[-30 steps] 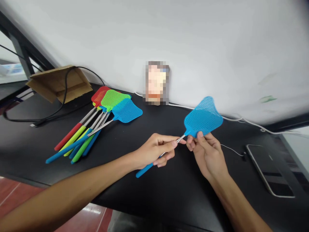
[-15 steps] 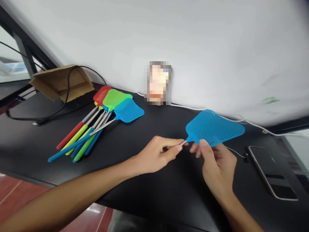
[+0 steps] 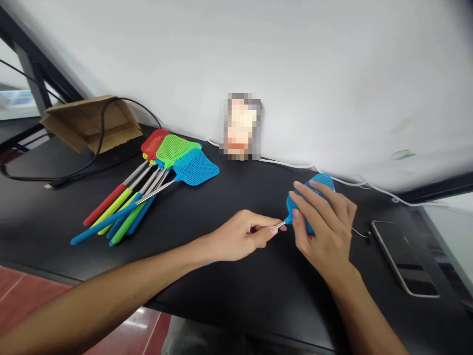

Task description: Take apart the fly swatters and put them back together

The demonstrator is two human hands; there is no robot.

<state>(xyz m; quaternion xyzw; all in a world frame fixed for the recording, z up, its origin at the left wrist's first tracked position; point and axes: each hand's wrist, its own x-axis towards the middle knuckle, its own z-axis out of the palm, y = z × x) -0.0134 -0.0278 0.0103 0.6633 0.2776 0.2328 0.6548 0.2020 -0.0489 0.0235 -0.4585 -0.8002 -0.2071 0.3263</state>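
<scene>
My left hand (image 3: 240,237) pinches the thin metal shaft of a blue fly swatter (image 3: 289,212) between thumb and fingers, close to where the shaft meets the head. Over the perforated head lies my right hand (image 3: 327,224), its fingers across the upper face and its thumb by the near edge, gripping it. Much of that head is hidden under the right hand. Off to the left, several more fly swatters rest in a fanned pile, with a blue one (image 3: 199,167) on top, a green one (image 3: 175,149) beneath and a red one (image 3: 151,143) behind.
A brown cardboard box (image 3: 92,123) lies open at the back left, with a black cable (image 3: 101,133) looping over it. Against the white wall leans a blurred-out phone (image 3: 242,128). Another phone (image 3: 404,261) lies on the black table at right. A white cable (image 3: 284,164) runs along the wall.
My right hand has turned over and moved across the blue swatter's head, covering most of it. My left hand keeps its pinch on the shaft.
</scene>
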